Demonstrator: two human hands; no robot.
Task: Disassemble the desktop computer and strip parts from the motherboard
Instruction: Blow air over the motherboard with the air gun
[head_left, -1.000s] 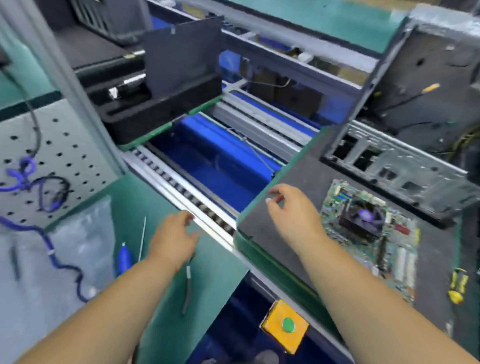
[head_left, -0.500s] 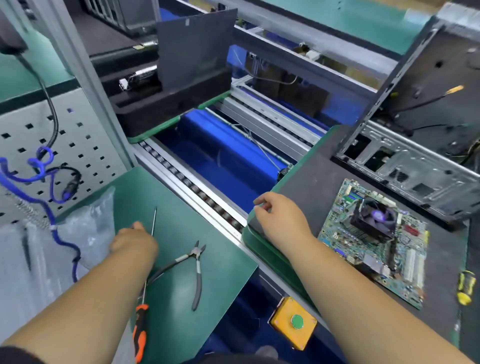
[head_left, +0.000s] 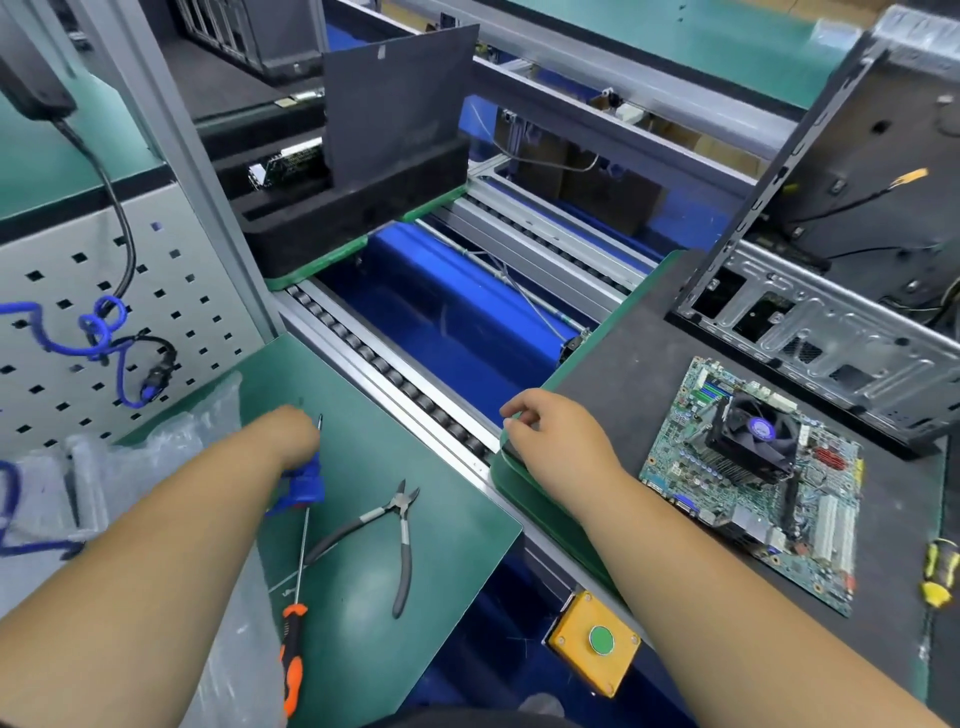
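- Motherboard (head_left: 753, 483) lies flat, component side up, on the dark mat of a green-edged pallet (head_left: 524, 488) at right. Black CPU fan (head_left: 756, 434) sits on its upper half.
- Computer case (head_left: 852, 291), stripped, lies open just behind the motherboard; bare metal rear panel faces the board, black side wall rises behind with loose cables.
- Right hand (head_left: 558, 441) rests on the pallet's near-left corner, fingers curled over the green edge, gripping it. Well clear of the motherboard.
- Left hand (head_left: 288, 434) is on the green counter (head_left: 363, 395) at left, fingers wrapped around a blue-handled screwdriver (head_left: 304, 480); the metal tip pokes out above the fist.
- A second screwdriver with orange-and-black handle (head_left: 292, 649) lies on the counter below the left hand, shaft pointing up toward it.
- Cutting pliers (head_left: 387, 525) lie on the counter just right of that shaft, jaws pointing up-right, handles spread.
- Roller conveyor (head_left: 395, 379) runs diagonally between counter and pallet; blue trough behind it.
- Another pallet further up the line carries a black foam block (head_left: 353, 218) with a dark panel standing in it.
- Yellow box with a green button (head_left: 597, 642) is mounted under the pallet's near edge.
- Yellow-and-black screwdriver handle (head_left: 937, 571) lies at far right, partly cut off.
- Perforated panel (head_left: 62, 291) at left with blue coiled hose (head_left: 98, 332) hanging on it; clear plastic bag below.
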